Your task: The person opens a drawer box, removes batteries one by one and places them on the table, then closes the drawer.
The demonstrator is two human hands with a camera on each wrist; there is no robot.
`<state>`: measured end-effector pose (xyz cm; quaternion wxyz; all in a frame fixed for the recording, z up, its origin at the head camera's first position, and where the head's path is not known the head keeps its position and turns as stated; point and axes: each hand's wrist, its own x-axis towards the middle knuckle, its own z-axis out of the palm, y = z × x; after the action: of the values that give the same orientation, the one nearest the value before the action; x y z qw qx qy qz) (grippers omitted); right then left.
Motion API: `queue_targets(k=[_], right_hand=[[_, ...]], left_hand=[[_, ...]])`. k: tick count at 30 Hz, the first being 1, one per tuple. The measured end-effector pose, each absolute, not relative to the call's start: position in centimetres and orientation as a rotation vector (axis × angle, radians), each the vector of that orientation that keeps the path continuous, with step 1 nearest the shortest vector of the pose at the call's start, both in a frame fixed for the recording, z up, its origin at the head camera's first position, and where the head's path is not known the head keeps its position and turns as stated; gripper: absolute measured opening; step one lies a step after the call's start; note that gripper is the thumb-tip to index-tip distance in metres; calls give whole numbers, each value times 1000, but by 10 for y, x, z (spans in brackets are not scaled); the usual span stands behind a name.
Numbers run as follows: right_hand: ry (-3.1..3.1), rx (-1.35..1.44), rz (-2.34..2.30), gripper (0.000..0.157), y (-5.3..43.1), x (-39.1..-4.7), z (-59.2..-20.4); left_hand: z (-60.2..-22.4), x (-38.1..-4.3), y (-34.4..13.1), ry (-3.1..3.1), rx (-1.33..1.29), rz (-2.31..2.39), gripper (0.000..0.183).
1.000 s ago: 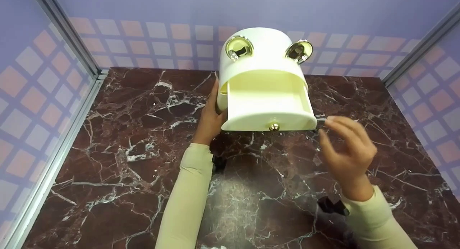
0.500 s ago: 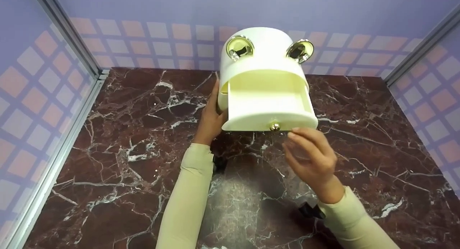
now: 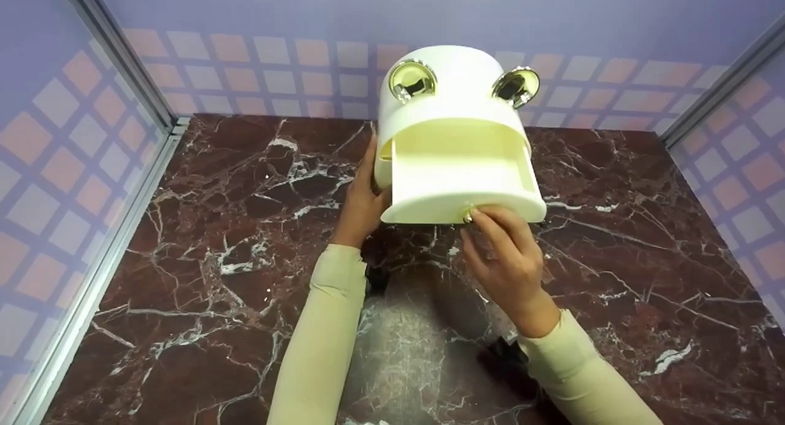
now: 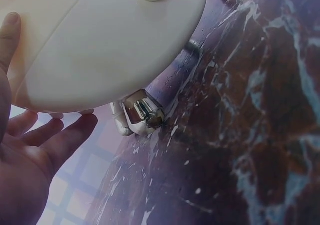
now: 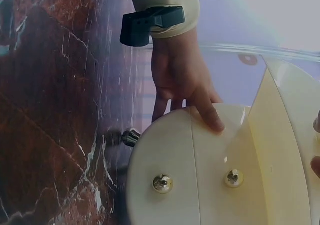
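Note:
A rounded cream-white drawer box (image 3: 451,75) stands on short silver feet (image 5: 132,137), with two round gold ornaments (image 3: 412,81) on its top. Its upper drawer (image 3: 423,210) is pulled out, and I see nothing inside. My left hand (image 3: 362,198) holds the box by its left side, the thumb lying on the front face and the fingers along the curved side. My right hand (image 3: 506,262) pinches the small gold knob (image 3: 468,218) on the front of that drawer. Lower on the front, two more knobs (image 5: 233,178) show in the right wrist view.
The box rests on a dark red marble-patterned tabletop (image 3: 214,327). Behind it rises a lilac wall (image 3: 276,14) with pink and white squares. Metal-framed side panels (image 3: 55,186) border the table left and right. A black wrist camera (image 5: 152,24) sits on the left cuff.
My right hand has moved left from beside the drawer's right corner to the gold knob and now pinches it. The left hand and the box have stayed in place.

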<state>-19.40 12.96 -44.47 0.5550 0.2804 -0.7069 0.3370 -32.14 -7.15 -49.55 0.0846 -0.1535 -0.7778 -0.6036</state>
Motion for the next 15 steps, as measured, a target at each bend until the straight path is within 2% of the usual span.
queue_targets(k=[9,15], right_hand=[[-1642,613,780,20,125,-198,-442],[-1632,598,759,23,126,-200,-436]], left_hand=[[-496,-323,-71,-2305,-466,-1831,91],[-498,-322,-71,-2305,-464,-1809,93]])
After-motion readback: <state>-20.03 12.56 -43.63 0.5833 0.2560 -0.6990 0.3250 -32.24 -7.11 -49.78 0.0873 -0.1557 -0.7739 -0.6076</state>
